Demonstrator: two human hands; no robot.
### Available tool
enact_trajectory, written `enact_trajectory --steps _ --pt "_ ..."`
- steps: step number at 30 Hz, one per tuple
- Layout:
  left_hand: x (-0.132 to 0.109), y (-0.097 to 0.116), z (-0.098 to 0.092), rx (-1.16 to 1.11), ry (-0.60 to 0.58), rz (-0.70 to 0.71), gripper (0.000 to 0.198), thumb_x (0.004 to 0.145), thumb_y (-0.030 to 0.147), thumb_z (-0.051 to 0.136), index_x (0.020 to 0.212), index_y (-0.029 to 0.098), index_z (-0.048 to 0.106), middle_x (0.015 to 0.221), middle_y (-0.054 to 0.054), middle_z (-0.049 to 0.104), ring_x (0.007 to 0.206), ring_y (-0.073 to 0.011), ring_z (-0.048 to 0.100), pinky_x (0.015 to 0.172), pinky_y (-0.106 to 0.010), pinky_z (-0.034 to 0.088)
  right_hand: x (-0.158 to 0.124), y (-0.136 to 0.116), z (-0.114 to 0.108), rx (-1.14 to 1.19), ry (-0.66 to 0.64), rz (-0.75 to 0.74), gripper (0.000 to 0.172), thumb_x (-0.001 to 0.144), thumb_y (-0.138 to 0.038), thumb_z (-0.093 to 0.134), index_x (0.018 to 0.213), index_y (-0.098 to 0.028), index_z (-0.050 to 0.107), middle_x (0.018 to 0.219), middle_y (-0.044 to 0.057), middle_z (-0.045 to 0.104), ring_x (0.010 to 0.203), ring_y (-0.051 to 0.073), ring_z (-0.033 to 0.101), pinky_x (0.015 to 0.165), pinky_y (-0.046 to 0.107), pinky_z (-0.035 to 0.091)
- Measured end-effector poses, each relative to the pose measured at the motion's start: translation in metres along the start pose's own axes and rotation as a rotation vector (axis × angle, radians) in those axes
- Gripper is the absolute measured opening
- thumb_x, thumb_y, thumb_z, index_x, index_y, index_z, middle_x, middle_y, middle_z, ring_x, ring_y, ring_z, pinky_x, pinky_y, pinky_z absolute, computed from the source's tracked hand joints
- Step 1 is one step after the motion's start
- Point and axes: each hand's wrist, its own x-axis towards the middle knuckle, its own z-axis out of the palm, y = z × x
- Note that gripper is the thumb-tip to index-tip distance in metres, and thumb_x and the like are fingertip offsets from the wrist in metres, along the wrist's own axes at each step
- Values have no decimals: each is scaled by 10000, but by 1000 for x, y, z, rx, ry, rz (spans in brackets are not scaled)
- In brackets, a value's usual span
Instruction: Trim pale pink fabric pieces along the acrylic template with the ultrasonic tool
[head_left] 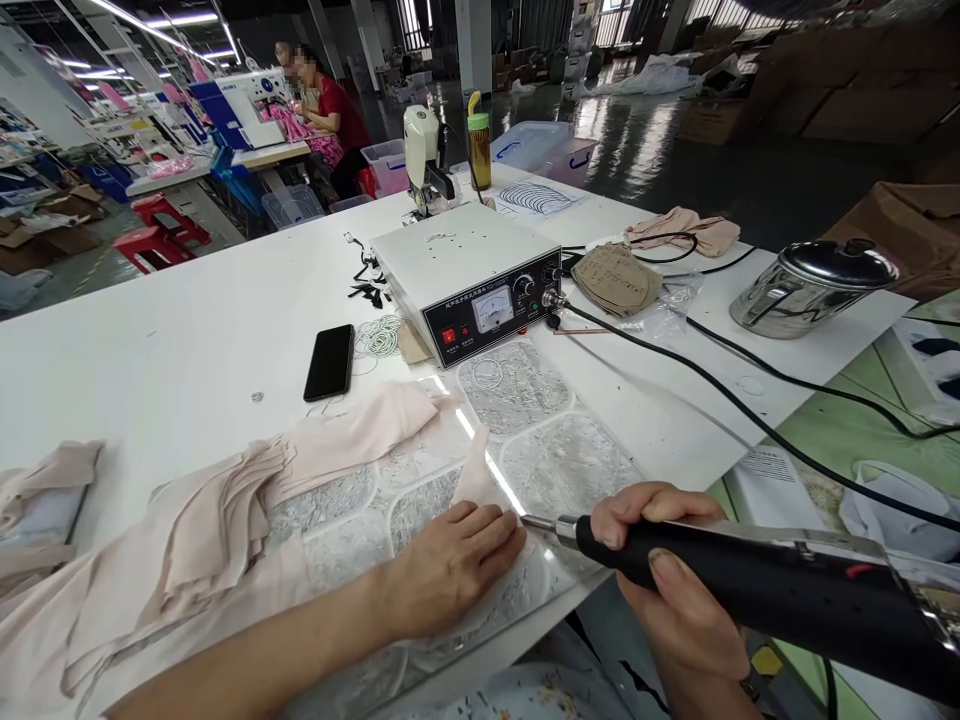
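Observation:
My left hand (457, 565) lies on the patterned table mat, fingers bent and close together, pressing down a thin piece of pale pink fabric (480, 470). Part of that piece is hidden under the palm. Wrapped around a black handheld ultrasonic tool (720, 570) is my right hand (675, 570). The tool's narrow metal tip (534, 521) points left and sits right beside my left fingertips; whether it touches the fabric I cannot tell. Left of my left hand, a layered stack of pale pink fabric (217, 540) spreads over the mat (562, 460) and white table.
A control box (480, 270) with a dial stands behind the mat, and its black cable (675, 360) runs to the right. Around it are a phone (330, 362), cords (379, 337), a steel lidded cup (814, 290) and a bottle (478, 150). Another person (337, 110) sits at a sewing machine.

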Motion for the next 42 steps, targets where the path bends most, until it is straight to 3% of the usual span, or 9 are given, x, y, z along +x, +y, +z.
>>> enact_trajectory --steps 6,13,18,25,32,42 --pt "0 0 -1 -10 9 -5 310 995 71 298 1206 19 519 1111 -180 625 998 -234 590 792 -352 516 2 1 0 -24 -33 -9 65 827 -252 602 838 -219 547 787 13 546 593 130 558 567 341 528" --pt "-1 1 3 6 11 -8 297 1000 80 309 1205 33 520 1111 -178 626 1001 -223 593 806 -342 508 -5 -2 -6 38 27 13 95 809 -260 596 886 -217 561 798 17 533 604 129 542 570 341 521" --pt "-4 2 3 -24 22 -3 309 994 65 318 1234 30 509 1164 -185 614 1025 -231 589 816 -350 509 -7 -7 -9 -2 2 12 93 826 -267 586 910 -232 563 795 19 540 605 134 545 565 339 525" --pt "-11 7 -4 -44 -14 -19 344 998 102 295 1261 35 506 1192 -211 611 1084 -239 582 852 -359 514 -9 -18 -14 -72 -61 32 49 844 -243 584 862 -229 541 790 20 536 594 138 552 550 351 542" --pt "-11 6 -2 -24 -43 -26 364 992 89 311 1322 5 441 1153 -212 614 1024 -243 597 834 -375 507 -9 -19 -12 -62 -25 41 49 844 -260 587 848 -235 546 768 22 535 582 142 545 526 347 535" --pt "-8 5 -2 -7 5 -60 281 1002 83 319 1176 56 538 1124 -173 627 1025 -226 596 823 -350 523 -13 -24 -15 -121 -55 90 73 856 -297 583 859 -248 528 749 20 539 621 158 553 573 349 523"
